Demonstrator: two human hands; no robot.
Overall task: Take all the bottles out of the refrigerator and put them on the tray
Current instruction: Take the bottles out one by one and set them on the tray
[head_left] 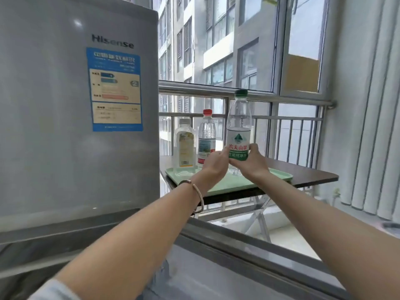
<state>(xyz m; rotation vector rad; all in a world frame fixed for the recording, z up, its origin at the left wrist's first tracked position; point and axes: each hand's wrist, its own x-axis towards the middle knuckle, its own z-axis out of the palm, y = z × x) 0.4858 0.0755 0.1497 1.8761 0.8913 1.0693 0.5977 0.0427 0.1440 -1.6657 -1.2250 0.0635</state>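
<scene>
A clear water bottle with a green cap is held upright over the pale green tray. My left hand and my right hand both grip its lower part, around the label. Two bottles stand on the tray's far left: a square clear bottle with a yellow label and a round bottle with a red cap. The grey refrigerator fills the left; its upper door is closed, and an open lower door juts out under my arms.
The tray lies on a small dark folding table against a metal railing and windows. Vertical blinds hang on the right. The table's crossed legs show below it.
</scene>
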